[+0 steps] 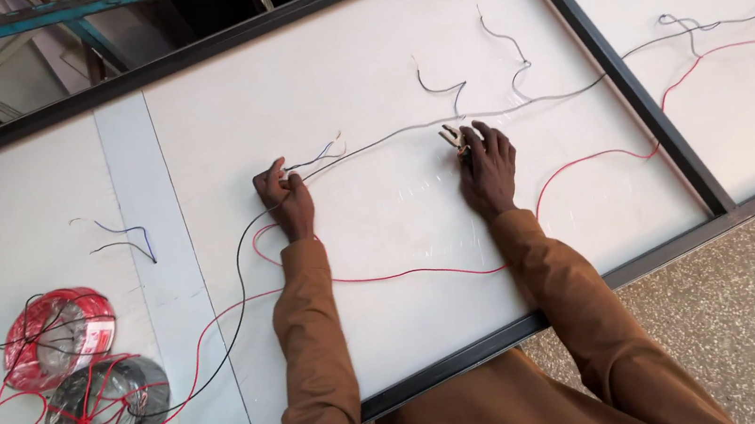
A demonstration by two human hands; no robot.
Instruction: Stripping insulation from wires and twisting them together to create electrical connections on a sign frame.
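Currently left hand [286, 199] pinches the thin grey-black wire [388, 135] flat on the white panel worktop [359, 53]. Right hand [488, 166] grips small metal pliers [454, 139] at that wire, further along. Red wire coil [55, 336] well left.

Black wire [240, 256]: thin, runs from the black coil at lower left up across the white worktop, then rightward as a grey-looking strand past the dark frame bar; lies slack and flat.
Wire end [319, 155]: short stripped strands fan out, just beside the pinch point.
Small tool [454, 138]: metallic, plier-like, tips touching the wire; detail too small to tell.
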